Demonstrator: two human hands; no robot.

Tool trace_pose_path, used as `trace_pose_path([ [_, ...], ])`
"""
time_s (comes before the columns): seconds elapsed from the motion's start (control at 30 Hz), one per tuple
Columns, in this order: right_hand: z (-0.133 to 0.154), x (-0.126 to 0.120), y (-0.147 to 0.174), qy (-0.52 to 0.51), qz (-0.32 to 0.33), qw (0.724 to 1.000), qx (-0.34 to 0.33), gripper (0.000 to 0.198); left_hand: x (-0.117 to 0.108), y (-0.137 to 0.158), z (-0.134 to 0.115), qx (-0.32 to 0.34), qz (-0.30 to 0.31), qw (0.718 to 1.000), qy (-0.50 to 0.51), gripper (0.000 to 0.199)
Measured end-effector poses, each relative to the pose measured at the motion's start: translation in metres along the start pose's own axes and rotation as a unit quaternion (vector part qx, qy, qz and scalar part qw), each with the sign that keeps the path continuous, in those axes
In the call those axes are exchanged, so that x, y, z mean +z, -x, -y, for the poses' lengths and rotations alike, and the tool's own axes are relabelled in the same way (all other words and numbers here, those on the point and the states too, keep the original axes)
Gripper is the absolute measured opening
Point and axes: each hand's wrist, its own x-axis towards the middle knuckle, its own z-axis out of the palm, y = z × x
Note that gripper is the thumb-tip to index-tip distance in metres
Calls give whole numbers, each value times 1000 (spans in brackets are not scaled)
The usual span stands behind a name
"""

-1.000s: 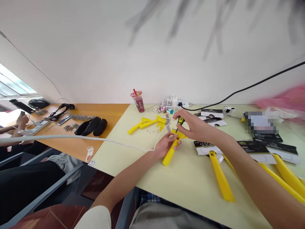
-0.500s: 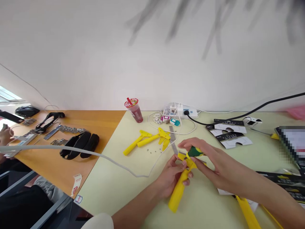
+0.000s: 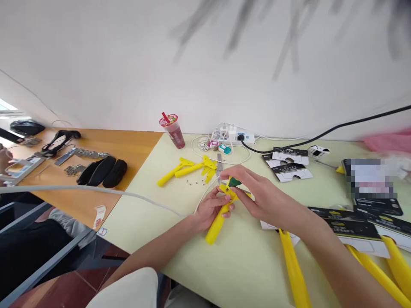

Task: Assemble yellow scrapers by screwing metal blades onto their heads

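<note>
My left hand (image 3: 208, 210) is closed around a yellow scraper (image 3: 215, 229), its handle slanting down toward me and its head up. In my right hand (image 3: 258, 188) is a screwdriver with a green and yellow grip (image 3: 234, 182), its tip over the scraper's head. The tip itself is mostly hidden by my fingers. Just beyond lie two more yellow scraper handles (image 3: 171, 174), small yellow head pieces (image 3: 209, 175) and a flat grey metal strip (image 3: 219, 161). Several tiny screws (image 3: 197, 183) are scattered in front of them.
A lidded drink cup (image 3: 176, 134) and a power strip (image 3: 247, 137) with cables stand by the wall. Black and white cards (image 3: 289, 164), a phone (image 3: 379, 205) and yellow handles (image 3: 293, 269) lie on the right. A white cable (image 3: 128, 192) crosses the left; another person's hand (image 3: 4, 156) shows at far left.
The view has shifted, so the table things appear higher and further left. My hands keep the same grip on the scraper and screwdriver.
</note>
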Motion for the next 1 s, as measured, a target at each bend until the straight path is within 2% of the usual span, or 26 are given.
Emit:
trace_pose_path([
  [0.07, -2, 3, -1, 29, -9, 999, -17, 28, -1, 0, -2, 14, 0, 1000, 5, 55],
  [0.17, -7, 12, -6, 113, -58, 992, -27, 8, -2, -1, -3, 24, -6, 1000, 10, 59],
  [0.27, -10, 20, -12, 164, -128, 978, -7, 19, -3, -1, -3, 25, -5, 1000, 12, 62],
  [0.33, -11, 21, -14, 156, -148, 977, 1, 23, -3, -2, -3, 36, -1, 999, 19, 64],
  [0.43, -10, 16, -13, 103, -126, 986, -23, 23, -5, -4, -2, 40, -3, 999, 25, 66],
  [0.53, -8, 14, -11, 72, -118, 990, -19, 21, -7, -6, 0, 47, 1, 999, 22, 64],
  [0.6, -6, 15, -10, 78, -111, 991, -18, 17, -8, -6, 3, 56, 5, 998, 22, 63],
  [0.73, -1, 20, -9, 127, -112, 985, -7, 20, -5, -2, 7, 62, 20, 998, 19, 63],
  [0.9, 2, 19, -9, 83, -70, 993, -42, 28, 0, 3, 4, 76, 9, 997, 7, 61],
  [1.0, -2, 21, -9, 99, -80, 991, -42, 22, 0, 2, 3, 81, 7, 997, 0, 61],
])
